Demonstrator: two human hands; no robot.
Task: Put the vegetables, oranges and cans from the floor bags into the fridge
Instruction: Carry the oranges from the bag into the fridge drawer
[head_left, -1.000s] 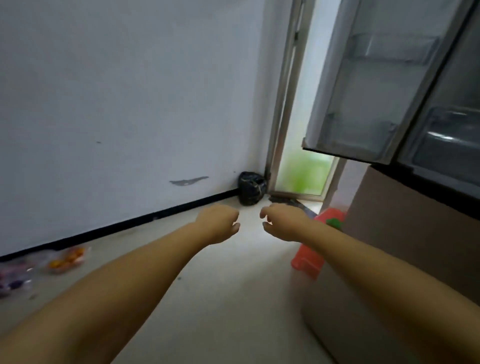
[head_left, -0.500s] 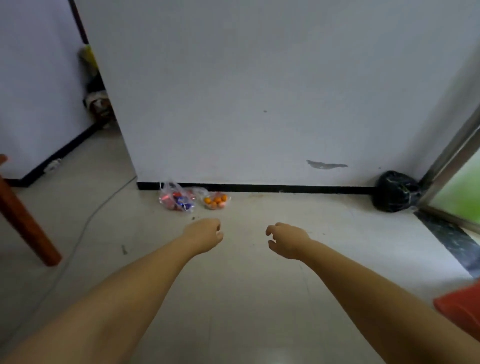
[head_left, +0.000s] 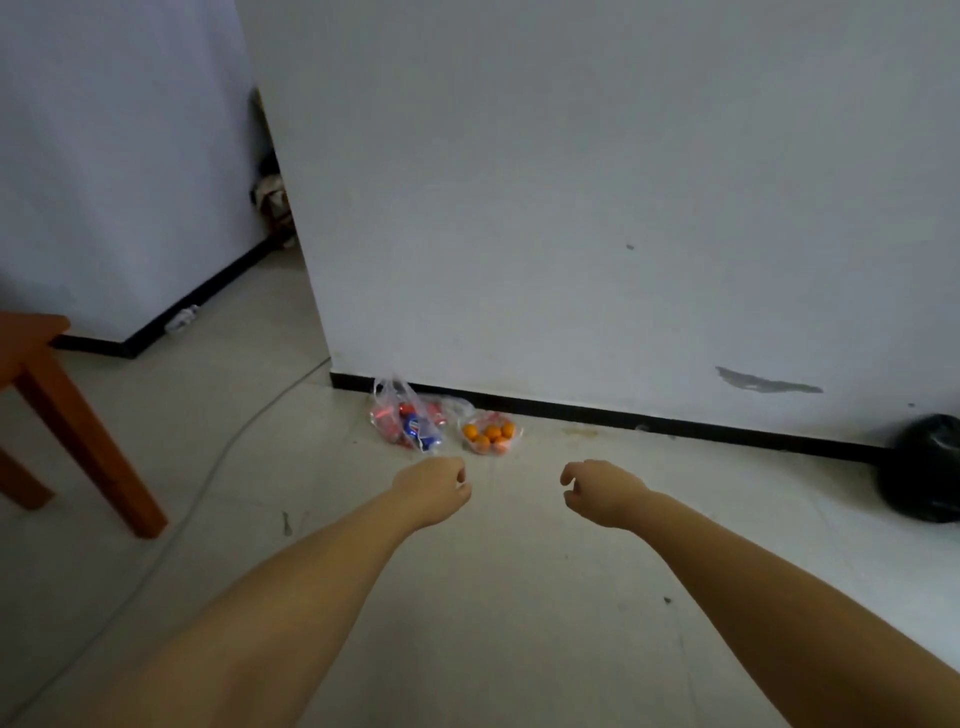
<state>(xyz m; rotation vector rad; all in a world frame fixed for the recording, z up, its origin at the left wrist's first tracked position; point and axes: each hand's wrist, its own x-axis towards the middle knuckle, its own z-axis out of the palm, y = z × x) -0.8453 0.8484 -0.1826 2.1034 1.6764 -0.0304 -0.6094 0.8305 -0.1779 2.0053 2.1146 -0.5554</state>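
— Two clear bags on the floor against the wall: the bag of cans (head_left: 410, 423) on the left, the bag of oranges (head_left: 491, 434) just beside it.
— Heavy?
— Cans, I'd guess so; thin plastic may tear. Lift by the knotted handles, supporting underneath.
— And the hands?
— Left hand (head_left: 434, 488) and right hand (head_left: 602, 491) hang loosely curled, holding nothing.

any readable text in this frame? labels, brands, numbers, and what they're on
None legible.
Cans in the clear bag: a red-white-blue round logo shows on one blue can, lettering too blurred to read.
Bag of oranges: no print visible.
Wall, wooden table, black bag: no text.
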